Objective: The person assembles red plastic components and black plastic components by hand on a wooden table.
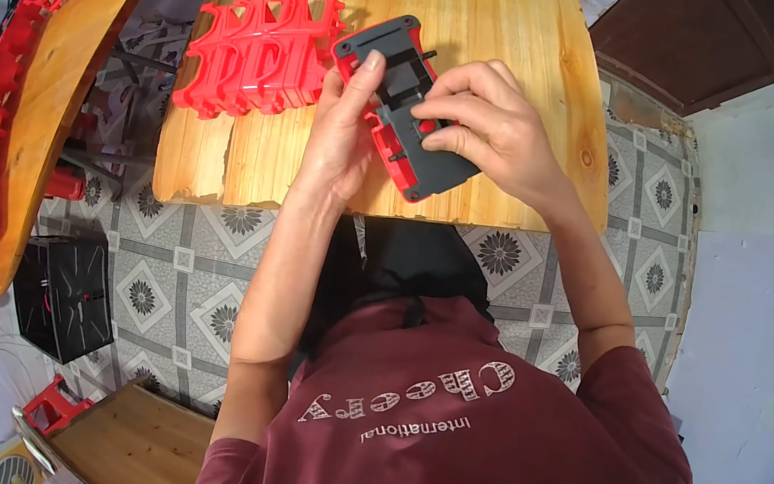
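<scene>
Above the near edge of the wooden surface [529, 113], a grey and red plastic casing [407, 114] is held; its left side is gripped by the left hand [343, 134], while the right hand [486, 126] is closed over its middle, fingers pressing; it is judged light, stiff, best taken by the rims; beyond lies a red stack [255, 54]; tiled floor [201, 263] is seen below.
</scene>
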A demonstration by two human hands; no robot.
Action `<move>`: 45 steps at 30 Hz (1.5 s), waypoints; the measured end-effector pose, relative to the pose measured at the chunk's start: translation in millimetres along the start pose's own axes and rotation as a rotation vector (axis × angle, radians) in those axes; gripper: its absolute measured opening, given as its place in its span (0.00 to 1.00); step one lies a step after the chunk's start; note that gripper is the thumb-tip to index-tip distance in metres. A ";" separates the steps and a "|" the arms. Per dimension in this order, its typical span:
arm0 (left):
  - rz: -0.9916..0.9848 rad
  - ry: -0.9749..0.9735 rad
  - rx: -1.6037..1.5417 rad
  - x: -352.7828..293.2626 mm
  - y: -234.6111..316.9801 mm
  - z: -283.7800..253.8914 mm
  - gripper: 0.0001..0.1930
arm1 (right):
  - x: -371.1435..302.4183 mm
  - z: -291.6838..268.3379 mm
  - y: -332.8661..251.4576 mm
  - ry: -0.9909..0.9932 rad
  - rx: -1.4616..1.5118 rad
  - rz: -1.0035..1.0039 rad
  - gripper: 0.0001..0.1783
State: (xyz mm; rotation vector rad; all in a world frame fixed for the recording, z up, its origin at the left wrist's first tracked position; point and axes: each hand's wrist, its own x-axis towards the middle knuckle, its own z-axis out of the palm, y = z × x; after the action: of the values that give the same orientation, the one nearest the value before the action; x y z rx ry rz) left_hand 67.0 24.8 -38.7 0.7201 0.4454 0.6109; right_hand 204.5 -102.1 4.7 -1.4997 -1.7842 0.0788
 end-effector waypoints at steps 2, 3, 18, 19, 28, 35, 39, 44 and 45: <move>0.052 -0.003 0.028 -2.9 4.7 5.0 0.22 | 0.6 5.2 -3.8 0.058 0.020 -0.014 0.12; 0.048 -0.002 0.043 -2.4 6.0 5.5 0.22 | -0.5 7.8 -1.3 0.054 -0.007 -0.020 0.16; 0.522 0.089 0.051 -27.0 56.7 16.5 0.35 | 29.8 9.5 -17.8 -0.118 1.072 0.286 0.57; 0.574 0.062 0.023 -24.5 66.2 20.5 0.35 | 34.2 11.3 -22.3 -0.084 1.040 0.295 0.60; 0.753 -0.067 0.334 -60.4 115.3 30.0 0.51 | 86.3 42.4 -40.7 0.165 1.143 0.237 0.47; 0.816 0.349 0.229 14.7 234.9 -45.9 0.51 | 117.8 30.3 -35.3 0.062 0.908 0.142 0.51; 0.700 0.725 0.234 79.0 382.8 -168.4 0.39 | 96.9 20.8 -4.5 0.213 0.691 0.444 0.39; 0.413 0.798 0.354 101.8 456.3 -229.1 0.38 | 86.8 56.0 25.6 0.154 0.547 0.502 0.30; 0.394 0.825 0.257 110.4 443.9 -208.2 0.38 | 87.9 60.6 34.4 0.123 0.467 0.513 0.31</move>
State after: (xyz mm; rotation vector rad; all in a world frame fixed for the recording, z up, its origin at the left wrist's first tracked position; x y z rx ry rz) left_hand -129.5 458.3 122.4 0.7865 1.1748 1.2445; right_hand 197.2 8.9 -9.0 -1.5294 -1.1427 0.6028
